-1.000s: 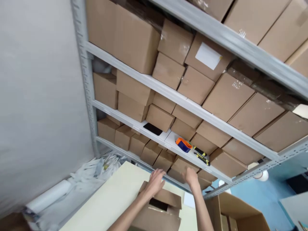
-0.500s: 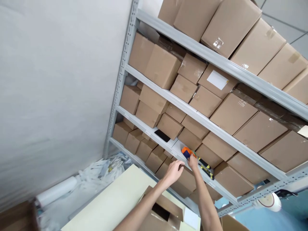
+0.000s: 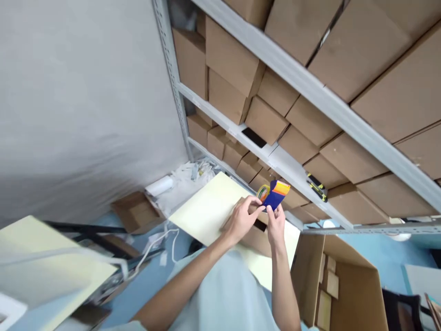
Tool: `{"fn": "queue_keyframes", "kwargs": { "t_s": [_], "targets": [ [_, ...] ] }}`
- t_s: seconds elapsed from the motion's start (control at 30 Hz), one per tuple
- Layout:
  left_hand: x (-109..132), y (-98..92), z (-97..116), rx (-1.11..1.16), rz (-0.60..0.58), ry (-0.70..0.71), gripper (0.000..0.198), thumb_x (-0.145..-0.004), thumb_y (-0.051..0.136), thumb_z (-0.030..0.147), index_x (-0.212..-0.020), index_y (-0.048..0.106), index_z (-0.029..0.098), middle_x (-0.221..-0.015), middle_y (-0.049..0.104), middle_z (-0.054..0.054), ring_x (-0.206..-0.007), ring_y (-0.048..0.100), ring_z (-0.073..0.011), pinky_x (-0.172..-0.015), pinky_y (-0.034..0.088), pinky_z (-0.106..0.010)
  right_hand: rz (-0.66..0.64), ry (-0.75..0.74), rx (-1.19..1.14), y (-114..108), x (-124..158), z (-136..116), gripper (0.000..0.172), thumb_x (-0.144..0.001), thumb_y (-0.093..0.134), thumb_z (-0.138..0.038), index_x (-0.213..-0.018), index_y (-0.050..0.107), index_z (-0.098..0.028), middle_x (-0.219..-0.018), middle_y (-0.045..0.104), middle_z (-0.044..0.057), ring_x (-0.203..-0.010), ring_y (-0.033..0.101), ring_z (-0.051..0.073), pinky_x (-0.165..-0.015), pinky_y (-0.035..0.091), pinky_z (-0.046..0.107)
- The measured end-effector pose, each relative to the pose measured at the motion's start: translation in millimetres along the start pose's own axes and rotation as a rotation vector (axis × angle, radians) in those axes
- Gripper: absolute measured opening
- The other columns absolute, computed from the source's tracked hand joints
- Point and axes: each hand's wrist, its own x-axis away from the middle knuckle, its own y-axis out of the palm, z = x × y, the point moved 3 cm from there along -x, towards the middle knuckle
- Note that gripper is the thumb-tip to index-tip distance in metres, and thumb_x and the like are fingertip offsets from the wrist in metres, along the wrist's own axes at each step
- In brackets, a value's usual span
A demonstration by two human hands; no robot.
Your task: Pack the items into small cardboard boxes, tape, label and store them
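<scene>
My right hand grips a blue and orange tape dispenser with a roll of clear tape, held up in front of the shelf. My left hand is beside it, fingers curled at the tape end near the roll. Under both hands sits a small cardboard box with its flaps partly open, on a pale yellow table.
A grey metal shelf rack full of cardboard boxes stands behind. On its shelf lie a black phone and a yellow-black utility knife. A large open carton stands at lower right. Paper waste lies by the wall.
My right hand has taken the tape dispenser off the shelf and brought it down over the small box. My left hand came to it. The camera tilted down.
</scene>
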Motion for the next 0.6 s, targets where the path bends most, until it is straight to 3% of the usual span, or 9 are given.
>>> {"fn": "queue_keyframes", "kwargs": {
  "t_s": [0.2, 0.33, 0.4, 0.53, 0.6],
  "targets": [
    [22.9, -14.0, 15.2, 0.002, -0.099, 0.063, 0.018, -0.101, 0.070, 0.035, -0.116, 0.074, 0.025, -0.114, 0.082, -0.005, -0.103, 0.077, -0.0227, -0.099, 0.063, -0.038, -0.079, 0.040, 0.038, -9.7, 23.4, -19.5, 0.049, -0.094, 0.076, -0.061, -0.124, 0.072, -0.023, -0.123, 0.081, 0.011, -0.115, 0.076, 0.028, -0.107, 0.060, 0.044],
    [28.2, -17.5, 24.7, -0.024, -0.154, 0.163, 0.014, -0.102, 0.070, 0.033, -0.112, 0.075, 0.025, -0.108, 0.081, -0.005, -0.101, 0.076, -0.0216, -0.095, 0.063, -0.035, -0.079, 0.054, 0.130, -18.3, 28.3, -20.5, 0.050, -0.094, 0.074, -0.068, -0.111, 0.076, -0.021, -0.107, 0.083, 0.010, -0.099, 0.079, 0.028, -0.094, 0.065, 0.042],
    [28.2, -23.0, 29.1, -0.044, -0.132, 0.176, 0.016, -0.101, 0.071, 0.035, -0.113, 0.075, 0.024, -0.107, 0.080, -0.005, -0.101, 0.075, -0.0218, -0.093, 0.063, -0.035, -0.083, 0.044, 0.190, -21.0, 31.8, -21.7, 0.049, -0.094, 0.075, -0.068, -0.110, 0.077, -0.021, -0.104, 0.083, 0.008, -0.096, 0.079, 0.027, -0.090, 0.065, 0.040],
    [21.1, -48.2, 46.8, -0.067, -0.004, 0.164, 0.034, -0.100, 0.072, 0.044, -0.128, 0.072, 0.023, -0.125, 0.075, -0.009, -0.115, 0.071, -0.0247, -0.097, 0.064, -0.039, -0.161, -0.038, 0.309, -26.5, 42.8, -30.3, 0.041, -0.095, 0.079, -0.057, -0.120, 0.077, -0.024, -0.112, 0.083, 0.007, -0.100, 0.078, 0.027, -0.094, 0.063, 0.039],
    [16.2, -60.6, 59.9, -0.090, -0.003, 0.196, 0.035, -0.100, 0.071, 0.046, -0.129, 0.073, 0.025, -0.126, 0.073, -0.009, -0.120, 0.069, -0.0260, -0.101, 0.063, -0.042, -0.212, -0.106, 0.397, -30.1, 47.5, -35.4, 0.033, -0.097, 0.078, -0.050, -0.119, 0.076, -0.026, -0.111, 0.082, 0.007, -0.099, 0.076, 0.027, -0.092, 0.062, 0.039]
  ]
}}
